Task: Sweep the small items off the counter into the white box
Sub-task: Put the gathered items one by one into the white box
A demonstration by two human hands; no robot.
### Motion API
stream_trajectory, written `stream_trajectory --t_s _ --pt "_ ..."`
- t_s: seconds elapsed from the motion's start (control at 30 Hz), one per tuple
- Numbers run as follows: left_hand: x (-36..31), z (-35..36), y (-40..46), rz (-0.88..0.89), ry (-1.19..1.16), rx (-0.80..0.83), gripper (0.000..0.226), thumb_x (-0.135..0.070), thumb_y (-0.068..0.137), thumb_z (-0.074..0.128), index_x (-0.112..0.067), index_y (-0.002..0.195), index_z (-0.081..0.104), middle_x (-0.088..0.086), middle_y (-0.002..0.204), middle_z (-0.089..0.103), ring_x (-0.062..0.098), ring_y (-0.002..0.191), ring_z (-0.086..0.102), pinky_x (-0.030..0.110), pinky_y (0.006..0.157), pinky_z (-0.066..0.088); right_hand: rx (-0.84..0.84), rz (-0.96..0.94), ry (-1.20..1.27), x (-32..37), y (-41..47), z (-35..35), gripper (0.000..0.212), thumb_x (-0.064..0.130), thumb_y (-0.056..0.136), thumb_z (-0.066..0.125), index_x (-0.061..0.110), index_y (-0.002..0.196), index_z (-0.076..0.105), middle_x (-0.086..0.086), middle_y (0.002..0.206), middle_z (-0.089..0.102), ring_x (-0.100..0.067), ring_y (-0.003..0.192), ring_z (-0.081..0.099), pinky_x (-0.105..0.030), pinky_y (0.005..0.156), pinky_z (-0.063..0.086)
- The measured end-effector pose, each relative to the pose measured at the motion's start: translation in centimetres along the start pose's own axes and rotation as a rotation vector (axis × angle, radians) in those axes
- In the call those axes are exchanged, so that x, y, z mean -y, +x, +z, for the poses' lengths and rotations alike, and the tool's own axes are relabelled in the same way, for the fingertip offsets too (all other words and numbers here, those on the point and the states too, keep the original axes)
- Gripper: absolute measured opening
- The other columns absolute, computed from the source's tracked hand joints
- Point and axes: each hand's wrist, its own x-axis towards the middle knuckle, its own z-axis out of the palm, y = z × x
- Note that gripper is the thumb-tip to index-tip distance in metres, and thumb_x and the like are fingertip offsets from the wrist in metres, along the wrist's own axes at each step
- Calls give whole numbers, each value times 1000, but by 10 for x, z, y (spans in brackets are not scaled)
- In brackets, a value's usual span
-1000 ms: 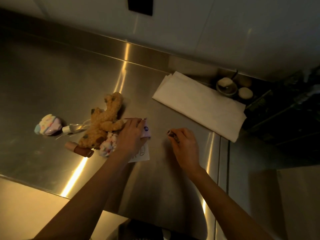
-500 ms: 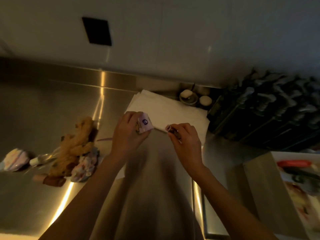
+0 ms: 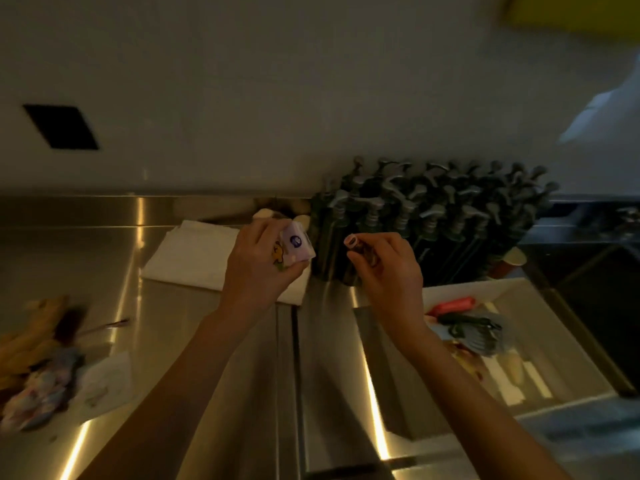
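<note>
My left hand (image 3: 258, 268) grips a small white packet (image 3: 297, 244) with a purple dot and a yellow sticker, raised above the steel counter (image 3: 194, 358). My right hand (image 3: 388, 268) pinches a small dark tube (image 3: 360, 247) with a pale cap, just left of the white box (image 3: 575, 344). The box sits at the lower right and holds a red item, a dark green item and several pale pieces. At the far left lie a tan plush toy (image 3: 27, 337), a pastel bundle (image 3: 41, 393) and a paper slip (image 3: 104, 386), all blurred.
A folded white cloth (image 3: 194, 258) lies on the counter by the back wall. A cluster of dark pump bottles (image 3: 436, 216) stands behind my hands. A thin stick (image 3: 107, 325) lies near the plush toy. A dark sink area (image 3: 595, 258) is at the right.
Both hands have lifted off the counter and moved right toward the white box, carrying the packet and the tube. The view has swung right, so the toys now sit at the far left.
</note>
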Motion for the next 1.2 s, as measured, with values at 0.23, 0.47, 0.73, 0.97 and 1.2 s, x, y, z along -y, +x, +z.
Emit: stream_trajectory --t_s 0.23,0.47,0.73,0.97,1.2 --pt "-86 77 -20 11 -42 93 62 -27 69 83 -11 123 57 6 116 54 19 106 48 22 81 38 -7 61 24 -91 -31 -66 24 19 87 67 11 109 67 -5 98 60 -20 88 56 -31 73 48" --pt "-147 151 -43 20 -39 206 63 -33 67 80 -9 121 58 8 111 55 21 100 48 26 79 37 31 173 64 -167 -63 -123 21 23 90 63 16 110 65 0 102 59 -14 93 56 -31 78 48" --pt "-182 208 -55 80 -27 357 65 -30 67 83 -10 123 57 5 114 54 17 103 44 23 81 33 26 326 77 -221 -92 -160 21 23 90 64 17 110 64 2 108 58 -12 99 55 -17 82 43" --pt "-177 231 -65 104 37 491 64 -31 70 81 -12 126 55 5 117 54 19 109 44 33 85 42 74 442 34 -242 -114 -156 28 28 90 63 15 116 63 -1 110 59 -13 99 56 -32 82 52" --pt "-172 236 -69 147 63 583 63 -35 73 78 -15 128 54 3 121 53 21 110 47 32 86 42 90 484 69 -244 -117 -148 28 29 91 60 17 116 62 0 111 58 -14 100 56 -34 82 54"
